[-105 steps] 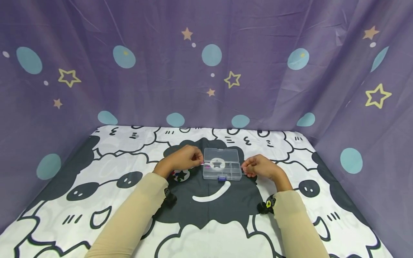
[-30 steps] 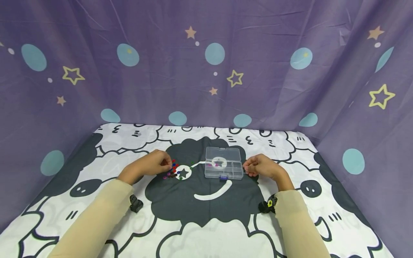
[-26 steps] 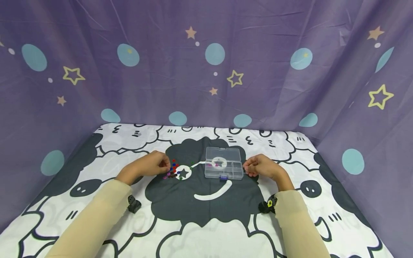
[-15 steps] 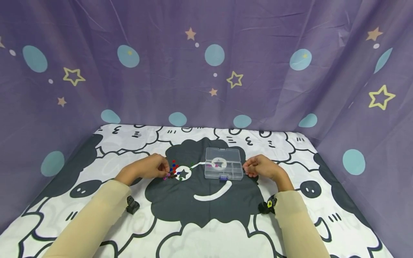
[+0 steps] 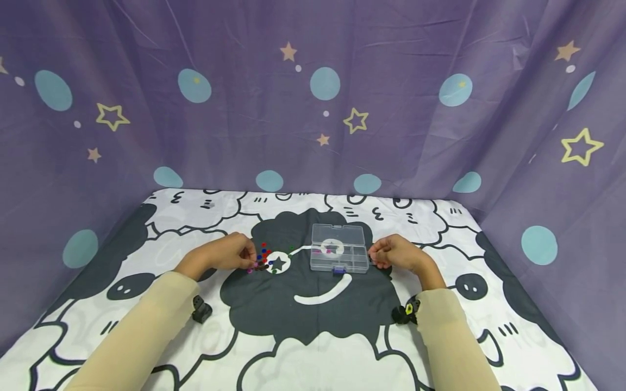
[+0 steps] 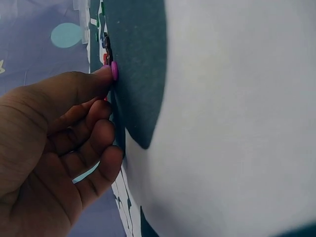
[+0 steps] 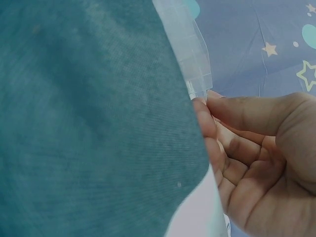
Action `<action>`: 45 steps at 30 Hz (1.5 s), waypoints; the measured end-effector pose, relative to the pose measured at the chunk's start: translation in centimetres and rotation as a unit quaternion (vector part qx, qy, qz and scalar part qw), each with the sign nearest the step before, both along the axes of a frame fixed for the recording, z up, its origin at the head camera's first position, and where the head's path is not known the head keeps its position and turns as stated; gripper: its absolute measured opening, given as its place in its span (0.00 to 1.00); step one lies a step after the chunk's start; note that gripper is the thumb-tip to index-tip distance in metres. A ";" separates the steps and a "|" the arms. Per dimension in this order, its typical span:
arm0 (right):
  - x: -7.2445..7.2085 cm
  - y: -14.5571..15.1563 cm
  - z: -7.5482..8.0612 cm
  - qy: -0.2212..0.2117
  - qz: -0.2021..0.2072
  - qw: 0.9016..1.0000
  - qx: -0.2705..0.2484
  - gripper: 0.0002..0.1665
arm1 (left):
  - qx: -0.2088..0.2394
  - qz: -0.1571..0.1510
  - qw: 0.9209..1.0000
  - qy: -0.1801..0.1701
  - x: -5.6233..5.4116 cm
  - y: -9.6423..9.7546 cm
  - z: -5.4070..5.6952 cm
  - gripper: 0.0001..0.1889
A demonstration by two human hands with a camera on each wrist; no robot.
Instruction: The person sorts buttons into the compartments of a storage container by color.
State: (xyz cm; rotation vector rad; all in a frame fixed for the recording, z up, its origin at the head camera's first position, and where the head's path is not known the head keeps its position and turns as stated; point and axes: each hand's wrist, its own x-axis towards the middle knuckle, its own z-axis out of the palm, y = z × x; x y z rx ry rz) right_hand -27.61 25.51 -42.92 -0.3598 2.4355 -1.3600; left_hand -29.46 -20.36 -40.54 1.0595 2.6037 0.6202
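My left hand (image 5: 225, 253) is low over the cloth at the left, thumb and forefinger pinching a small pink button (image 6: 114, 70). Its other fingers (image 6: 94, 143) curl loosely below. Beside the fingertips is a loose cluster of small buttons (image 5: 264, 253) in red, blue, dark and pink. A clear plastic compartment box (image 5: 323, 267) stands to the right with its lid (image 5: 337, 234) raised back. Pink pieces (image 5: 317, 251) show inside its left compartment. With thumb and forefinger, my right hand (image 5: 393, 252) grips the box's right edge; in the right wrist view the box corner (image 7: 197, 81) meets those fingertips.
A sheep-print cloth (image 5: 323, 315) covers the table, its dark patch under the box and buttons. A few green pieces (image 5: 291, 247) lie between cluster and box. A purple curtain (image 5: 235, 141) rises behind and at both sides.
My left hand has moved from the box leftward to the buttons, then slightly nearer to me, onto a pink one. My right hand has stayed at the box's right edge.
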 end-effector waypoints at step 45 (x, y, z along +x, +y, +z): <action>0.0 0.1 0.0 -0.006 -0.003 1.000 0.001 0.10 | 0.031 -0.008 0.999 0.008 -1.6 4.5 1.8 0.05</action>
